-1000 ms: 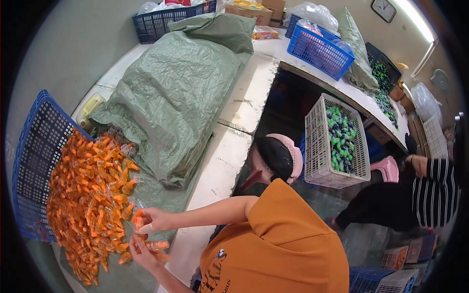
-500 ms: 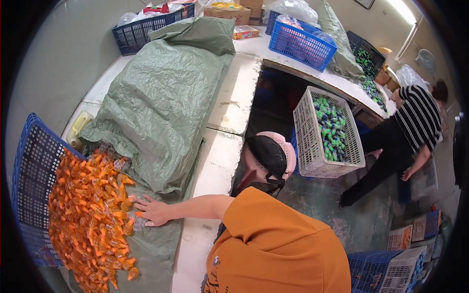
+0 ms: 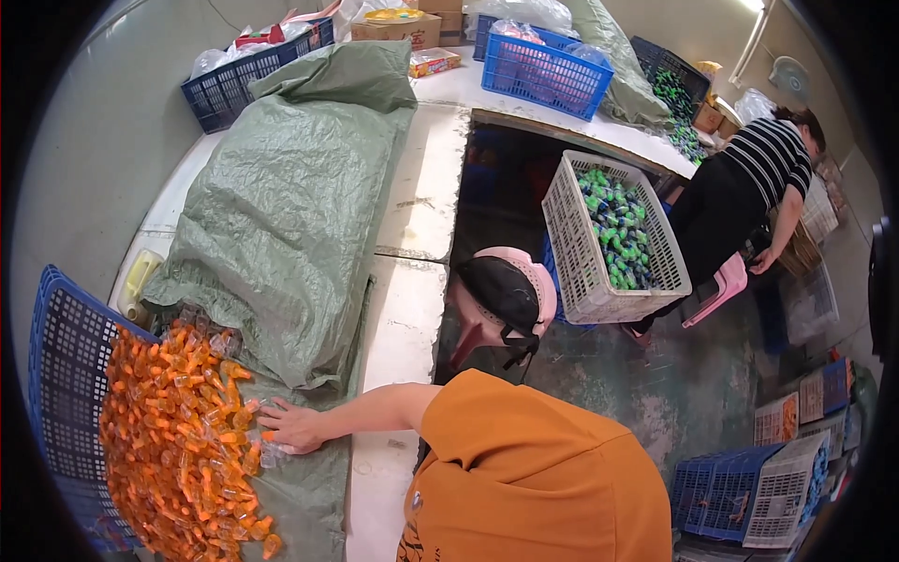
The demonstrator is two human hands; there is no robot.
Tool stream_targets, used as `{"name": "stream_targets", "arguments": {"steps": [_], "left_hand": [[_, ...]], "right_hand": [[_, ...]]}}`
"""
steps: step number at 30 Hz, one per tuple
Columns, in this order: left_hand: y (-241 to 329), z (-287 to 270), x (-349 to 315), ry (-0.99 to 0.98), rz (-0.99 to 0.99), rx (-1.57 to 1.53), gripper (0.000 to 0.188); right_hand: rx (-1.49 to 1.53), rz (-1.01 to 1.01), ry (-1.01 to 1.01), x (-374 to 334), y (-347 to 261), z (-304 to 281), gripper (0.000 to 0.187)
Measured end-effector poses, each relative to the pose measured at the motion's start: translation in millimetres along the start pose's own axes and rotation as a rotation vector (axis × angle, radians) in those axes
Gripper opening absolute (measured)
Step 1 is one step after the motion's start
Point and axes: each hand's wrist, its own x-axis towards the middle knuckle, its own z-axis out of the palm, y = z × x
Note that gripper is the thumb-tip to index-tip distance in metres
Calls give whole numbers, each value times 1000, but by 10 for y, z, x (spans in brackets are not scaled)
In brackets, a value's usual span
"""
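Note:
My right hand [image 3: 292, 427] reaches left from my orange sleeve, palm down, with the fingers stretched and spread. It rests at the right edge of a large heap of small orange, bottle-shaped plastic pieces [image 3: 178, 431]. Some clear plastic pieces [image 3: 272, 456] lie under and beside the fingers, and one orange tip shows against them. I cannot make out a firm hold on any piece. A green woven sheet [image 3: 304, 501] lies beneath the heap's edge. The heap spills from a tipped blue basket [image 3: 70, 365]. My left hand is out of the picture.
A filled green woven sack [image 3: 281, 206] lies on the white table [image 3: 398, 309]. Beside the table are a pink stool [image 3: 501, 304] with a black bag and a white crate [image 3: 599, 225] of green-blue pieces. A co-worker [image 3: 740, 178] stands at right by a pink stool [image 3: 719, 292]. Stacked crates [image 3: 721, 492] stand lower right.
The whole view has shifted, so the table and crates sit further left. My right hand stays at the heap's edge. The co-worker has turned and now has a hand at a pink stool.

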Motion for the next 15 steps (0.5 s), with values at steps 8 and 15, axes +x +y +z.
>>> {"name": "stream_targets", "arguments": {"steps": [8, 15], "left_hand": [[1865, 2025, 317, -1592, -495, -753, 46], [1965, 1582, -203, -963, 20, -152, 65]], "right_hand": [[154, -69, 199, 133, -36, -163, 35], [285, -93, 73, 151, 107, -112, 39]]}}
